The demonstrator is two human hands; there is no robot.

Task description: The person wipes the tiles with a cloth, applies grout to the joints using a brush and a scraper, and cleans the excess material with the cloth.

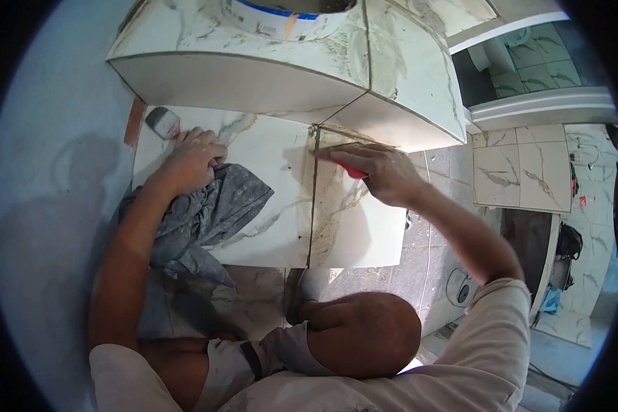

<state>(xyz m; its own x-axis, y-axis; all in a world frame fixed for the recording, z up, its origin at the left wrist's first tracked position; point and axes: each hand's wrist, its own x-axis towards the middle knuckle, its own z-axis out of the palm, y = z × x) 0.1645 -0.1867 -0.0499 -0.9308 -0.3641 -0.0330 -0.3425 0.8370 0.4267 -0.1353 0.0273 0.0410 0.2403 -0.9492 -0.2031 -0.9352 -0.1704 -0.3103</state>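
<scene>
My right hand is closed around a red scraper. Its fingers press near the dark joint between two white marbled tiles, at the foot of the raised ledge. My left hand leans on the left tile, fingers curled over the handle end of a putty knife with a grey-caked blade. Under and beside that wrist lies a crumpled grey cloth, draped over the tile's front edge. Brownish grout smears run along the joint.
A white bucket with a blue band stands on the tiled ledge above. The blue-grey wall is close on the left. My bent knee is below the tiles' front edge. To the right are a tiled block and a dark bag.
</scene>
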